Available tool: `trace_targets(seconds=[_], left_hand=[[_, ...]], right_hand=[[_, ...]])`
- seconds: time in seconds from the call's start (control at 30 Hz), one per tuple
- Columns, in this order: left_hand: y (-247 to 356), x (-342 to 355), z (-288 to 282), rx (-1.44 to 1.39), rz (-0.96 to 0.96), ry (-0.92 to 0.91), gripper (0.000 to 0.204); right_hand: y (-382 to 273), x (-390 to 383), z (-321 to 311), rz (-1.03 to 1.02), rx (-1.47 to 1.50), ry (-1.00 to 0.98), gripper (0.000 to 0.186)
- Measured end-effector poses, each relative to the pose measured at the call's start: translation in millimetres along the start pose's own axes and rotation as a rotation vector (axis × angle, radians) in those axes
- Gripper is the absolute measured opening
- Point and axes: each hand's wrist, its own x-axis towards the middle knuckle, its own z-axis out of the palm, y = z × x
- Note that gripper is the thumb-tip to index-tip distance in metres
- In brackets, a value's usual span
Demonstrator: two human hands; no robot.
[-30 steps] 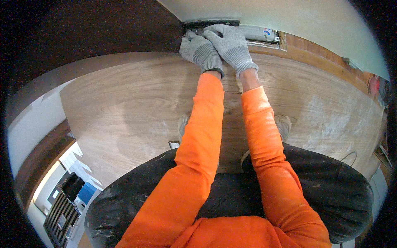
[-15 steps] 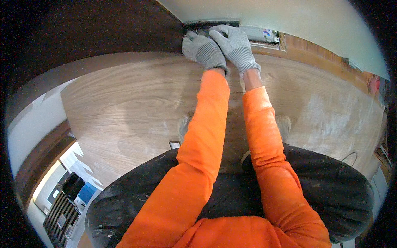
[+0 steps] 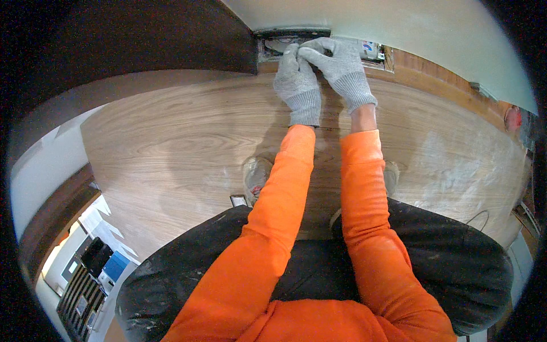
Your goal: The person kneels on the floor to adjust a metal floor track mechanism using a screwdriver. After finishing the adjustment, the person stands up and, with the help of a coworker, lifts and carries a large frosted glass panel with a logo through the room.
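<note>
My left hand (image 3: 296, 84) and my right hand (image 3: 341, 67), both in grey knit gloves, meet at the fingertips in front of a rectangular recess (image 3: 273, 56) low in the wall. Fingers on both hands are closed in a pinch; whatever sits between them is too small or hidden to name. Inside the recess, a pale thin loop (image 3: 278, 43) shows left of my fingers. A whitish device (image 3: 369, 48) with a coloured label fills its right end, partly covered by my right hand.
Wood-look flooring (image 3: 199, 131) with whitish dust spreads below my arms. A dark brown panel (image 3: 142, 40) borders the recess on the left, and a wooden baseboard (image 3: 433, 72) runs right. My shoe (image 3: 256, 176) stands beside a small pale-topped object (image 3: 238, 200).
Both hands have drawn back from the recess toward me and slightly right, uncovering its left part. My left hand has turned, so its fingers now point up to meet the right fingertips.
</note>
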Motion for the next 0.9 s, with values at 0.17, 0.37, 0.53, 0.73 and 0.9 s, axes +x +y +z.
trace_targets(seconds=[0.17,0.37,0.53,0.73,0.9], left_hand=[[-4,3,7,-0.177,-0.008,0.037,0.025],[0,30,0,-0.497,-0.551,-0.109,0.022],[5,40,-6,-0.57,-0.652,-0.145,0.022],[3,46,0,-0.621,-0.656,-0.204,0.018],[-6,49,4,-0.795,-0.677,-0.225,0.014]], right_hand=[[14,1,-5,-0.013,-0.052,0.039,0.032],[23,2,4,0.055,-0.076,0.083,0.03],[28,7,10,-0.01,-0.213,0.132,0.03],[29,10,14,-0.004,-0.236,0.203,0.03],[26,10,14,-0.002,-0.251,0.253,0.029]])
